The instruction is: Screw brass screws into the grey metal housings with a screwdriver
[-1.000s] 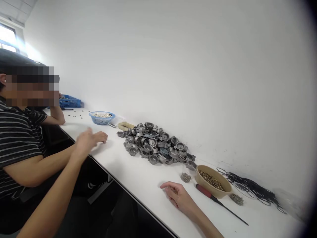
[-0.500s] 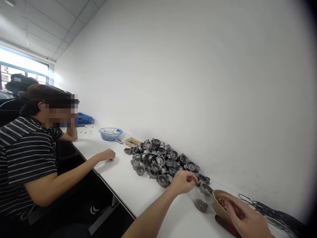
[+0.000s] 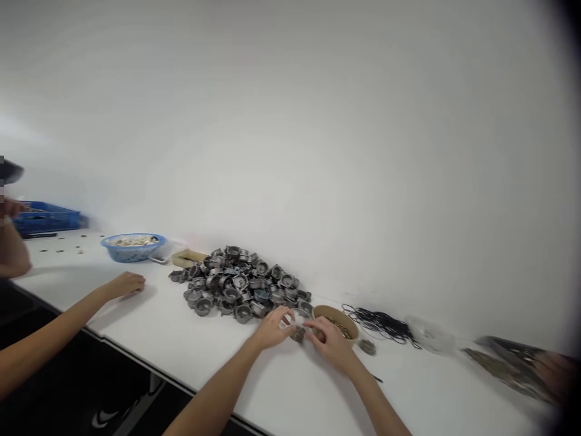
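My left hand (image 3: 273, 329) is closed at the left side of a small clear plastic container (image 3: 302, 316), thumb and fingers pinched at its rim. Small grey-brown pieces (image 3: 298, 334) show low in that container. From the right, my right hand (image 3: 333, 346) reaches over the same rim with bent fingers, its fingertips close together there. Whether a small piece sits between the fingertips is too blurred to tell. Just behind my right hand stands a tan bowl (image 3: 353, 327) of small brass-coloured parts. A heap of round grey metal housings (image 3: 240, 281) lies beyond my left hand.
Black cords (image 3: 384, 324), a clear plastic bag (image 3: 431, 336) and a small pile of parts (image 3: 367, 347) lie to the right. Leftward are a tan tray (image 3: 186, 259), a blue basket (image 3: 131, 249) of pale pieces, a blue crate (image 3: 48, 218) and another person's hand (image 3: 126, 284).
The view has swung right. My right hand has moved from over the tan bowl to the clear container, meeting my left hand. Another person's hand has come into view at far right.
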The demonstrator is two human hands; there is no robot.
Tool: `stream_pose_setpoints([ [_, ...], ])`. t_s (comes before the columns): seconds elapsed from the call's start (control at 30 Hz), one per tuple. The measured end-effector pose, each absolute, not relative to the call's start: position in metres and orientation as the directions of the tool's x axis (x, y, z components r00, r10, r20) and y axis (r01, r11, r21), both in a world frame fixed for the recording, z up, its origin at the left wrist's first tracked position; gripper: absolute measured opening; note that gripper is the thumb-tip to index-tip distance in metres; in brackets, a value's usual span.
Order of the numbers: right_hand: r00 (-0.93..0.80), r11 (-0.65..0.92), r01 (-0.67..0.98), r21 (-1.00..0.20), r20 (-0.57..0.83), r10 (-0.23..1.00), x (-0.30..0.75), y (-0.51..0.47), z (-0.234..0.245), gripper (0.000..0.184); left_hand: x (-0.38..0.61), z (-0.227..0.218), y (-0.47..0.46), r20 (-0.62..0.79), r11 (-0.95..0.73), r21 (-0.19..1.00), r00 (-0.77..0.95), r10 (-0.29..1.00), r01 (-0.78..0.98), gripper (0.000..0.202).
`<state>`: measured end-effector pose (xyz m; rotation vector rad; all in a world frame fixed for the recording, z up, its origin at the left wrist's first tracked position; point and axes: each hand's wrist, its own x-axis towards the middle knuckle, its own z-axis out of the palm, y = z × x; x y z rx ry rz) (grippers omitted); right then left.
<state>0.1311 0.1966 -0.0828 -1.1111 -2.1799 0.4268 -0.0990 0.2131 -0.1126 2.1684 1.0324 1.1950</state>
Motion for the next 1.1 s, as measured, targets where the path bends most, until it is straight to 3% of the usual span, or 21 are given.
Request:
stream_pose_setpoints([
  [0.23, -0.401, 0.558, 0.554, -0.618, 0.389, 0.829, 0.129, 0.196, -0.081, 0.036, -0.104, -0.120, 0.218, 0.436, -0.563, 0.767, 0.393, 0.809, 0.307, 0.045],
  [0.5, -0.420, 0.495, 0.527, -0.691, 0.294, 0.859, 0.133, 0.201, -0.096, 0.049, -0.103, -0.131, 0.225, 0.390, -0.510, 0.815, 0.389, 0.835, 0.276, 0.078],
  [0.63, -0.434, 0.476, 0.505, -0.720, 0.264, 0.861, 0.131, 0.200, -0.099, 0.074, -0.104, -0.138, 0.230, 0.365, -0.497, 0.823, 0.415, 0.833, 0.274, 0.062],
  [0.8, -0.394, 0.421, 0.494, -0.761, 0.236, 0.889, 0.129, 0.202, -0.104, 0.089, -0.103, -0.145, 0.236, 0.355, -0.487, 0.831, 0.418, 0.836, 0.268, 0.046],
  [0.93, -0.370, 0.391, 0.482, -0.784, 0.222, 0.902, 0.126, 0.207, -0.112, 0.088, -0.101, -0.148, 0.239, 0.330, -0.466, 0.839, 0.418, 0.846, 0.281, 0.049],
  [1.1, -0.361, 0.367, 0.416, -0.832, 0.219, 0.906, 0.121, 0.208, -0.114, 0.074, -0.105, -0.144, 0.238, 0.262, -0.443, 0.839, 0.478, 0.838, 0.316, 0.043],
])
